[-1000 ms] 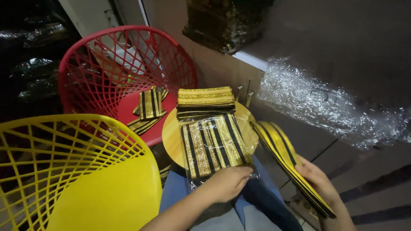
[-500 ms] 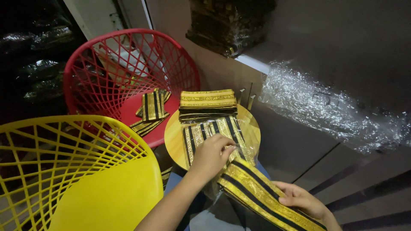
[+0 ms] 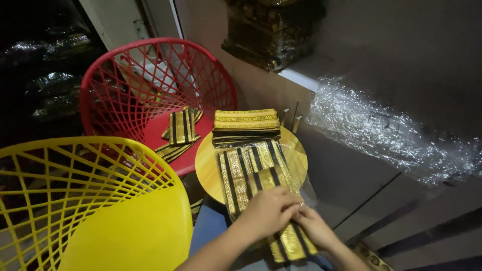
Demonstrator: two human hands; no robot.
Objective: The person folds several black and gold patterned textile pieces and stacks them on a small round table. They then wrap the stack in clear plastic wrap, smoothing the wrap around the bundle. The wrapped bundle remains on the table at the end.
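— What carries the goods?
— A small round yellow tabletop [image 3: 207, 169]; a folded stack of gold-and-black fabric [image 3: 246, 124] sits at its far edge, and striped bands in clear wrap [image 3: 251, 173] lie flat across its middle toward the near edge

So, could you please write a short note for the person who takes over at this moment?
Left hand: laid on top of the gold-and-black striped band, near the lap.
Right hand: grips the same band from the side.
Flat band pieces lie on the round yellow table; a folded stack sits at its far edge.
More pieces lie on the red chair.
Done: some bands stacked. Left: the band in hand is not stacked.
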